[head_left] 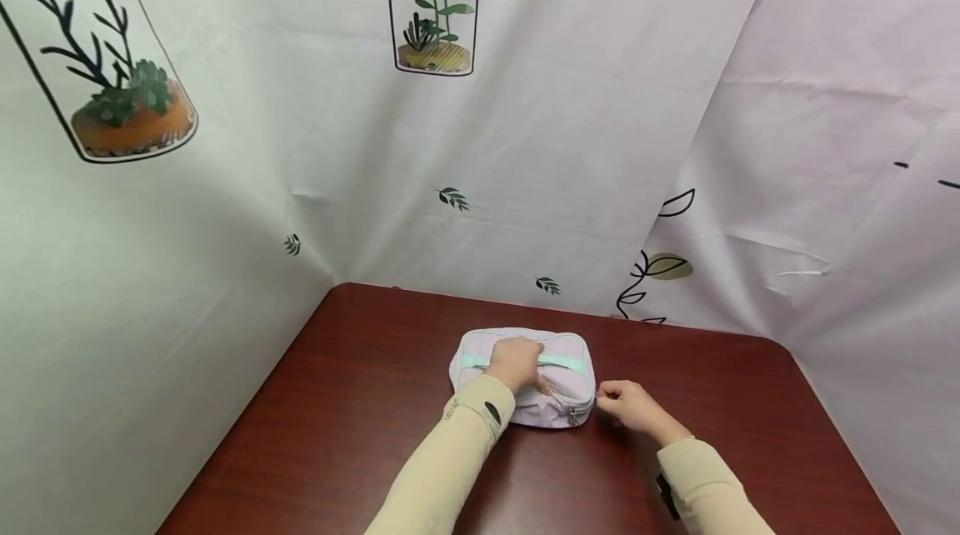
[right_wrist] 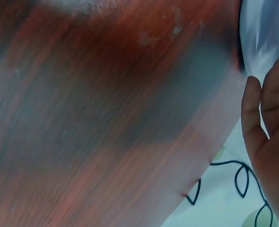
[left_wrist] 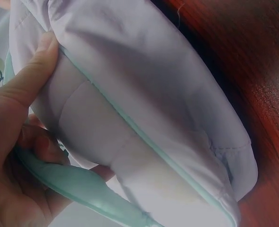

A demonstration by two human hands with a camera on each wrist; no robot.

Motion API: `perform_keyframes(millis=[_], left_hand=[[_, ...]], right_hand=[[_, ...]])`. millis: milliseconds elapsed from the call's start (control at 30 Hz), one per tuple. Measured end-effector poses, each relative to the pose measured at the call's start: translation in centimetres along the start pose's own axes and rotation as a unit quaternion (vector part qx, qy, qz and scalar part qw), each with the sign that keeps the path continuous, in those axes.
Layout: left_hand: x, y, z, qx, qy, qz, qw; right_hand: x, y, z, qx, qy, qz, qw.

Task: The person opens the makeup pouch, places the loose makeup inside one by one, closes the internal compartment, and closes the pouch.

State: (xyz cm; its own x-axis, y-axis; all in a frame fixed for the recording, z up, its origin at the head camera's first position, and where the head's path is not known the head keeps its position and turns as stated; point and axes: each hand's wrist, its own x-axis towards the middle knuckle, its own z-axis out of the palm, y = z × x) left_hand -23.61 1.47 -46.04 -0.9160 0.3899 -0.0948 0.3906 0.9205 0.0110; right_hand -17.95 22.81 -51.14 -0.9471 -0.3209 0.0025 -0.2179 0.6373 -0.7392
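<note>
A lavender zip pouch [head_left: 573, 385] with mint-green trim lies on the dark red table, its zipped side towards me. My left hand [head_left: 516, 364] grips it from above. In the left wrist view, the thumb [left_wrist: 42, 59] presses on the pouch [left_wrist: 130, 80] near its piped edge, and the other fingers pass under the mint-green handle [left_wrist: 82, 184]. At the pouch's right end, my right hand [head_left: 633, 408] has curled fingers and seems to pinch a small zipper pull [head_left: 596, 394]. The right wrist view cuts off the thumb side of that hand and shows little of the pouch [right_wrist: 267, 33].
The reddish-brown wooden table [head_left: 360, 402] has rounded far corners. Behind it and at both sides hangs a white cloth backdrop [head_left: 525, 185] printed with plants and jars. Another metal zipper pull [head_left: 574, 417] hangs at the pouch's front right corner.
</note>
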Motion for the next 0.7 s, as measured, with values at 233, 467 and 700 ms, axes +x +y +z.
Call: perform_keyframes(millis=[233, 467, 700], left_hand=[[-0.1, -0.1, 0.2, -0.005, 0.035, -0.011, 0.9993], [0.0, 0.2, 0.4, -0.011, 0.039, -0.021, 0.999], [0.0, 0.2, 0.2, -0.015, 0.044, -0.028, 0.9985]], right_hand=[[-0.1, 0.1, 0.8, -0.03, -0.021, -0.048, 0.998], [0.0, -0.5, 1.0, -0.037, -0.037, -0.053, 0.997], [0.2, -1.1, 2.0, -0.019, -0.034, -0.058, 0.998]])
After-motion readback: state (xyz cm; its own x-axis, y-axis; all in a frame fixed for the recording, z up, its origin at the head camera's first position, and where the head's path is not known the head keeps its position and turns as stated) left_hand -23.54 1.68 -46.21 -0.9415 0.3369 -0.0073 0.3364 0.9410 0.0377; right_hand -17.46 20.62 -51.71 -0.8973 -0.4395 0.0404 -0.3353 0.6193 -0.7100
